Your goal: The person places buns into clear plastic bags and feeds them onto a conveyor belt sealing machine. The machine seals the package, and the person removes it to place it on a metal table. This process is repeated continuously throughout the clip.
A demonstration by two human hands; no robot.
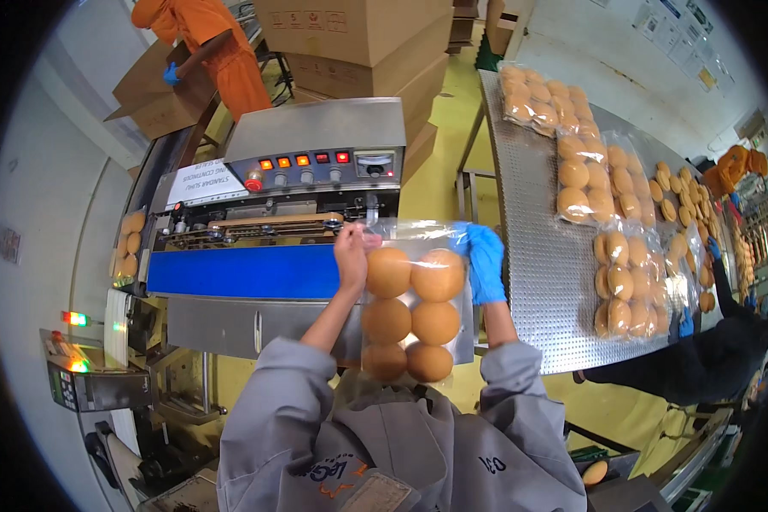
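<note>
The clear plastic bag of six round golden-brown buns [411, 311] was held up in front of the person's chest, between both hands, above the near edge of the stainless-steel band sealing machine [316, 136]. The buns sat in two columns of three, so the bag's long axis ran from the person toward the machine, with its open, crinkled mouth pointing away from the person, at the machine's slot. The bare left hand [350, 254] gripped the bag's upper left corner, its fingers [354, 232] pinched shut on the plastic film. The right hand in a blue glove [484, 260] gripped the upper right corner, its fingers [462, 237] likewise closed on the film near the mouth. Both grey sleeves came in from the lower edge.

The machine's blue conveyor belt [243, 271] ran just left of the left hand, under a control panel with red lit buttons [303, 160]. At the belt's far left end lay another sealed bag of buns [128, 246]. To the right stood a perforated metal tabletop [529, 282] carrying several more clear bags of buns [627, 286]. Beyond the machine, stacked brown cardboard boxes [358, 43] stood beside a person in orange clothing [209, 47]. Another person in dark clothing [700, 358] leaned at the tabletop's right side.
</note>
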